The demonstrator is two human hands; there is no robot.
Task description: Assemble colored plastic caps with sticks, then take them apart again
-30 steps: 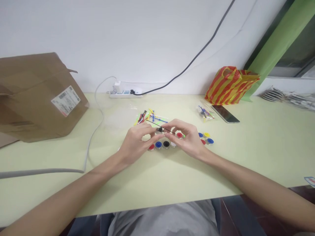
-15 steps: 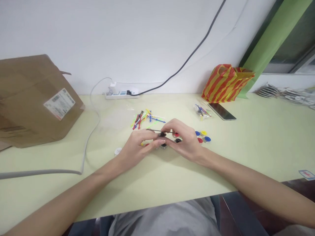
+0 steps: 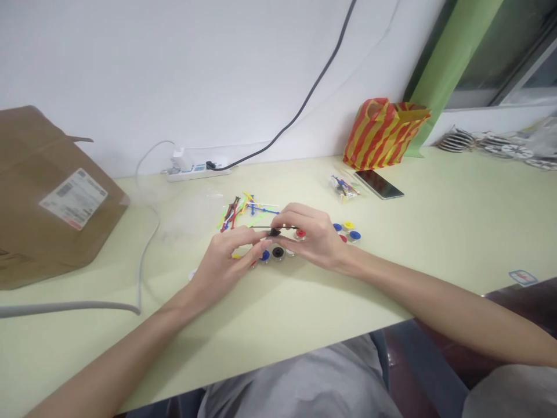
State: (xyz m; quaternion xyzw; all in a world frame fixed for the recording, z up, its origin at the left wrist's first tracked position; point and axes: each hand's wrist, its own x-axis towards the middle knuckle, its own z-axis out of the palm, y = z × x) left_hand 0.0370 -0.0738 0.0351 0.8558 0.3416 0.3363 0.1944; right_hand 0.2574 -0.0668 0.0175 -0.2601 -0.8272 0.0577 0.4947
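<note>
Between the fingertips of both hands is a black spinner [image 3: 274, 232], a thin arrow on a small round base, raised above the table. My left hand [image 3: 228, 255] pinches the base from the left, its thumb below. My right hand [image 3: 311, 235] grips it from the right, fingers curled over the arrow. Small round pieces with clear bottoms lie around the hands: a black one [image 3: 278, 253], a blue one [image 3: 264, 255] by the left thumb, and a red one [image 3: 300, 234] partly behind the right hand. Loose coloured plastic arrows [image 3: 241, 212] are heaped just beyond.
Several blue, yellow and red round pieces [image 3: 355, 235] lie right of the hands. Farther back are a clear bag of parts [image 3: 345, 187], a phone [image 3: 379, 184] and a striped bag [image 3: 385, 136]. A carton [image 3: 56, 191], grey cable [image 3: 139, 273] and power strip [image 3: 198, 172] occupy the left.
The view has swung to the right, so the scene sits farther left. Both hands keep hold of the black spinner, and the blue and black round pieces below them show more clearly.
</note>
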